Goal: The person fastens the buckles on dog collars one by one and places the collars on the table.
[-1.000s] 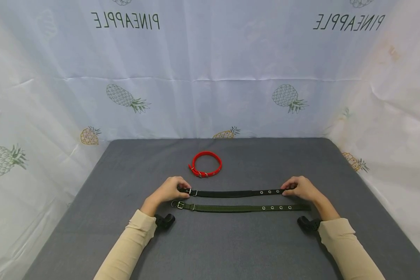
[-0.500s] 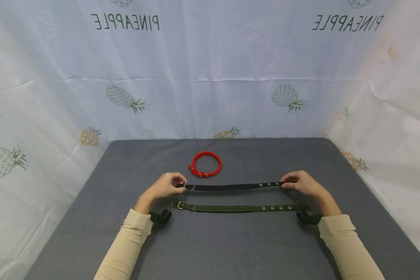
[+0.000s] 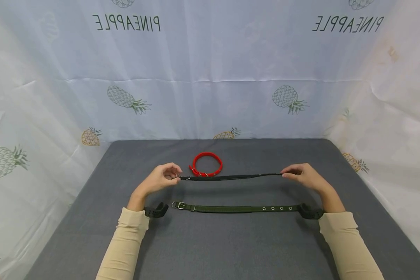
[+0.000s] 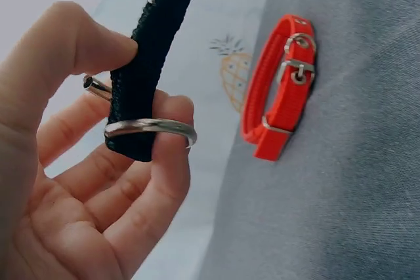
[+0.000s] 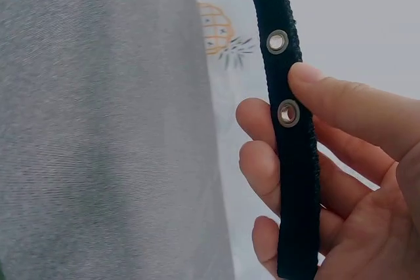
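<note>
A black collar (image 3: 224,178) is stretched nearly straight between both hands, raised over the table. My left hand (image 3: 161,177) pinches its buckle end; in the left wrist view a metal ring (image 4: 147,126) hangs there by the fingers. The eyelet end is pinched by my right hand (image 3: 304,175), its thumb beside metal eyelets (image 5: 277,42) in the right wrist view. Behind the black strap a red collar (image 3: 207,153), buckled into a loop, lies on the table. Nearer the body, a green collar (image 3: 227,209) lies flat, its right end hidden by the right wrist's camera.
A dark grey cloth covers the table (image 3: 231,249). White curtains (image 3: 210,58) printed with pineapples stand behind it and at both sides. Black wrist cameras (image 3: 156,210) sit on both wrists, low over the cloth.
Both hands have lifted the black collar up and away from the green one, toward the red collar. The red and green collars have stayed in place.
</note>
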